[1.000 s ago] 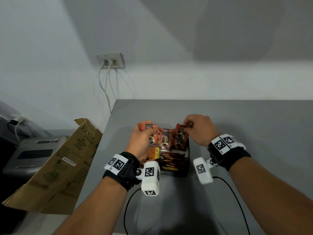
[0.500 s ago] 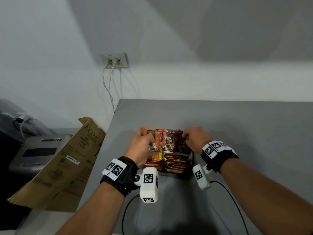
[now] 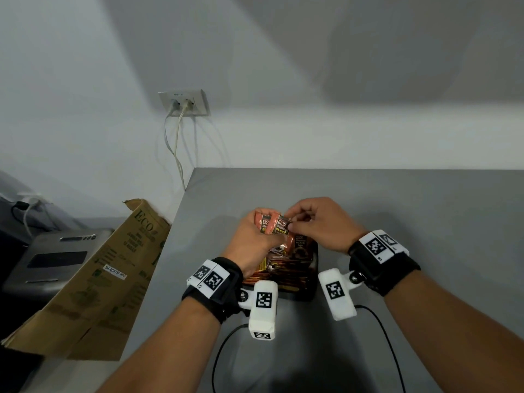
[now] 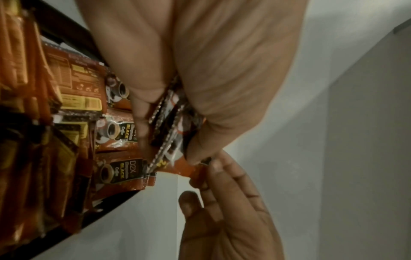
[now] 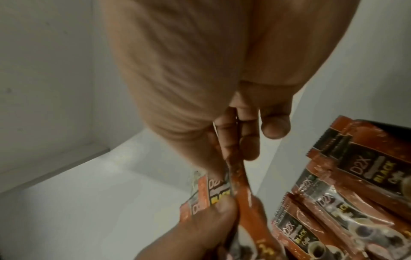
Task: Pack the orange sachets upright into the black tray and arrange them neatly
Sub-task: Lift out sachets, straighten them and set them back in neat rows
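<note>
**Head view: sachets, tray, surroundings**

We grip a bunch of orange sachets in our left hand above the black tray; our right hand pinches one sachet's top edge. More sachets stand packed in the tray on the grey table. Beside it: cardboard box, grey appliance, wall socket.

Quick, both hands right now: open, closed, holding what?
Left hand: closed, gripping a small bunch of orange sachets above the black tray.
Right hand: closed, pinching the top edge of one sachet in that bunch.
</note>
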The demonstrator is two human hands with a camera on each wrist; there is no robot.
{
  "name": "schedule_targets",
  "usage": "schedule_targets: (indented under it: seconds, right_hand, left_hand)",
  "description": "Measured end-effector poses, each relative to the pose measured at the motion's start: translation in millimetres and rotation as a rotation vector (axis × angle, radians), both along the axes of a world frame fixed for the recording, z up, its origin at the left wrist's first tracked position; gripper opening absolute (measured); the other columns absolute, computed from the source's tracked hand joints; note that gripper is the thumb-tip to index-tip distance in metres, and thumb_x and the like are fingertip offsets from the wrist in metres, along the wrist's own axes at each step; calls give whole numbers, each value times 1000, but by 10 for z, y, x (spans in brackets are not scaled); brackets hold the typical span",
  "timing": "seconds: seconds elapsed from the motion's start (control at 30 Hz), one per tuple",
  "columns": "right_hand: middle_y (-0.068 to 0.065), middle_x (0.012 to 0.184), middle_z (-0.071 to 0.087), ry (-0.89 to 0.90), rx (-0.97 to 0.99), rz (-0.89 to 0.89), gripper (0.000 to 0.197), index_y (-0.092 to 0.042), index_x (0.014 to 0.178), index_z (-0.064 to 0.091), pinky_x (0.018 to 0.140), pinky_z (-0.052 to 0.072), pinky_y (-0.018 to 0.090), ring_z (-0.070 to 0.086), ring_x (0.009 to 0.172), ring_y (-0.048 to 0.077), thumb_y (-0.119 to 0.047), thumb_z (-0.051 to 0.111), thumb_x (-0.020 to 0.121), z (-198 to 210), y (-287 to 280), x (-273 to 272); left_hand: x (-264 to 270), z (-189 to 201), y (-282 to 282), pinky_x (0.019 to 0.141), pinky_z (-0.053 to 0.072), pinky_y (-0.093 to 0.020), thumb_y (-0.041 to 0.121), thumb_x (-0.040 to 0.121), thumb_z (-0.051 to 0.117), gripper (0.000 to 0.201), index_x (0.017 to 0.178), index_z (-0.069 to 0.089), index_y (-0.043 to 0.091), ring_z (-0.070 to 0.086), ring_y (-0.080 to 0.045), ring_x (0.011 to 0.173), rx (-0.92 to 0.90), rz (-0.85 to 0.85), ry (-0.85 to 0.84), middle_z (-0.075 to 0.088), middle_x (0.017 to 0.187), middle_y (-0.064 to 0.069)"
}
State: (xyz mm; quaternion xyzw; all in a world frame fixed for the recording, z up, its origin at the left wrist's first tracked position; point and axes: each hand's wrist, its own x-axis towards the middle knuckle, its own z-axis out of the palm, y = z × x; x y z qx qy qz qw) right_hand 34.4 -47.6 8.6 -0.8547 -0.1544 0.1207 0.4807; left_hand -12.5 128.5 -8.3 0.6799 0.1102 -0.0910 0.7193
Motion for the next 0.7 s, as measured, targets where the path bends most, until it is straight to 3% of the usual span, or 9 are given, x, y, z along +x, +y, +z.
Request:
schedule_targets:
  seconds: [0.13,0.27,0.4,0.5,0.6,0.7]
  right_hand:
    - [-9,78,73,-107,-88,-151,16,-25,84,74,71,52,19,68,75,5,-9,73,84,-36,-119,90]
    - [-7,80,74,-68,-311,-120,21,-26,86,71,76,57,25,69,78,8,-6,66,87,-295,-170,110]
    - [1,101,72,-61,-494,-35,21,-20,99,74,81,54,28,67,90,18,-7,59,91,-509,-99,93]
    - [3,103,72,-49,-565,-27,27,-24,101,72,83,57,37,67,91,22,-9,54,89,-603,-56,90]
    - [5,103,71,-94,-612,-28,26,-23,101,72,83,57,40,65,91,24,-10,54,88,-641,-25,87]
    - [6,105,67,-128,-628,-40,25,-19,104,72,84,55,40,62,95,24,-8,54,90,-666,-31,102]
  left_hand:
    - [43,-35,42,61,53,-36,1,84,73,39,117,52,3,64,-29,68,6,81,30,67,90,-22]
    - [27,-85,178,63,49,-38,-1,89,64,25,112,52,4,59,-25,66,37,161,70,66,71,-8]
    - [-12,-124,245,59,51,-34,1,89,64,22,108,55,7,60,-20,61,65,139,94,66,79,-12]
    - [-42,-123,270,61,53,-34,-6,89,54,21,105,54,7,63,-18,63,53,116,115,67,82,-11]
    - [-72,-99,278,64,56,-38,-12,88,38,30,107,53,6,66,-24,71,-12,104,134,70,80,-11]
    - [-86,-87,265,67,57,-42,-11,92,37,29,107,56,4,68,-31,71,7,108,108,72,77,-15]
